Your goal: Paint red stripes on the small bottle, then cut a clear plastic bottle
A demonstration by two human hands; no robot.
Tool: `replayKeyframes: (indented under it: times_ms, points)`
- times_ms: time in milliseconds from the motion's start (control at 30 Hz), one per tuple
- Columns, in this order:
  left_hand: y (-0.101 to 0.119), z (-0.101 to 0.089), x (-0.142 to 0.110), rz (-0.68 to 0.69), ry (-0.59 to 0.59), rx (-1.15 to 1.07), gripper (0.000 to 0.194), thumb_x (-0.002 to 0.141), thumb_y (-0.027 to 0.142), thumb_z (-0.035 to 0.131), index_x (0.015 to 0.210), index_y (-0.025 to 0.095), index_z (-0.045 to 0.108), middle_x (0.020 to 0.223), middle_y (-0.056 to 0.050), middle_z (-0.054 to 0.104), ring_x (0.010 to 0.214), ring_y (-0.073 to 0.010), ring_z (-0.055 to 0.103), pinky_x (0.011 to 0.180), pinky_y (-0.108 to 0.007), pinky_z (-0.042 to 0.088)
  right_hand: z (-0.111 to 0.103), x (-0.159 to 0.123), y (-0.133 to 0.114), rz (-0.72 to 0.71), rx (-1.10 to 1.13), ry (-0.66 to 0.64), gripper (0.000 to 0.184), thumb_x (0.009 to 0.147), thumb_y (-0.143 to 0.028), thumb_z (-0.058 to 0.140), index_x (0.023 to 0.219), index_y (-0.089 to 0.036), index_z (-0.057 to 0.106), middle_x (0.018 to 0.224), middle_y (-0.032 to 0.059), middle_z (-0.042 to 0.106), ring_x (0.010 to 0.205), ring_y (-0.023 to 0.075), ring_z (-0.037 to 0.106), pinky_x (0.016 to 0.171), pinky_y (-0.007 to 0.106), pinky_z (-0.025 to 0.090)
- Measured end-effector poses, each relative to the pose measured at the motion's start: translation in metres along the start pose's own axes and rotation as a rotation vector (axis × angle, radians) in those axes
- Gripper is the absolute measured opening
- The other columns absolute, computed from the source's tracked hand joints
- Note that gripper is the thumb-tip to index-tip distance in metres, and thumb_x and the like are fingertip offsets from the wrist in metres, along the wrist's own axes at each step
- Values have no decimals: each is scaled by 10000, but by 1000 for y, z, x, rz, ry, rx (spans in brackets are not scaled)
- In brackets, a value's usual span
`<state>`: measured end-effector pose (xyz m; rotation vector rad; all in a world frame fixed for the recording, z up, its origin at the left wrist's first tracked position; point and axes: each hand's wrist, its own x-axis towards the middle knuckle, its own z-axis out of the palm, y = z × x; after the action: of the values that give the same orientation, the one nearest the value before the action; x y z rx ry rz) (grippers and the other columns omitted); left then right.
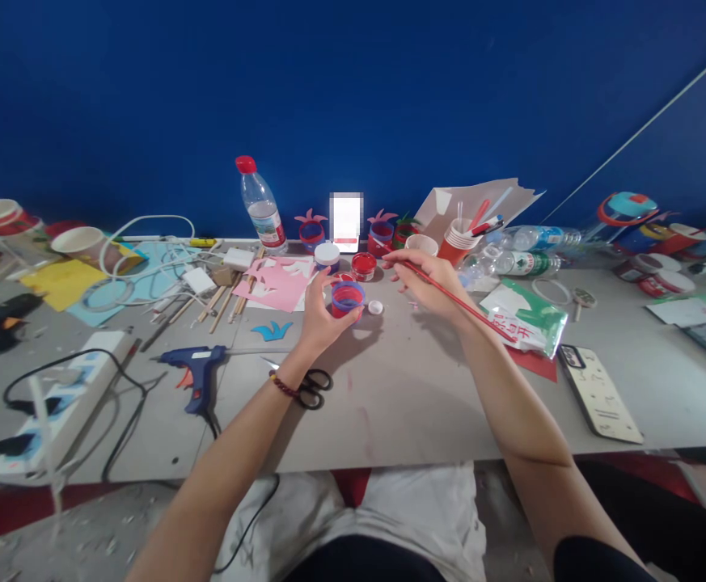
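Observation:
My left hand (318,318) is closed around a small cup (348,297) with a blue-purple rim and red on its side. In my right hand (430,283) is a long red paintbrush (465,305), slanting with its tip toward the open jar of red paint (364,266). Whether the tip touches the paint I cannot tell. Beside the cup lies a small white cap (375,308). A white-lidded jar (327,256) stands just behind my left hand. Left of that hand lies a blue paper leaf cutout (272,331). Under my left wrist are black-handled scissors (313,390).
A blue glue gun (198,372) and a power strip (55,412) with cords lie at left. Pink paper (280,283) and wooden sticks (224,305) are behind. A bottle (261,210), stacked paper cups (454,242), plastic bottles (526,263) and a phone (600,396) stand or lie around.

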<state>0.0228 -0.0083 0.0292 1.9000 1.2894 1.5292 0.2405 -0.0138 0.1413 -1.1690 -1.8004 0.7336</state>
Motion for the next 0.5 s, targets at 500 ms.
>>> replayKeyframes:
  times_ms: [500]
  points:
    - [-3, 0, 11, -448, -5, -712, 667, 701, 459, 818, 1241, 257, 483, 1080, -44, 700, 1095, -229, 665, 1007, -441, 492, 11, -3, -1, -45, -27, -57, 239, 905, -258, 591, 1114, -250, 707, 1120, 58, 763, 1021, 230, 713, 917, 441, 581]
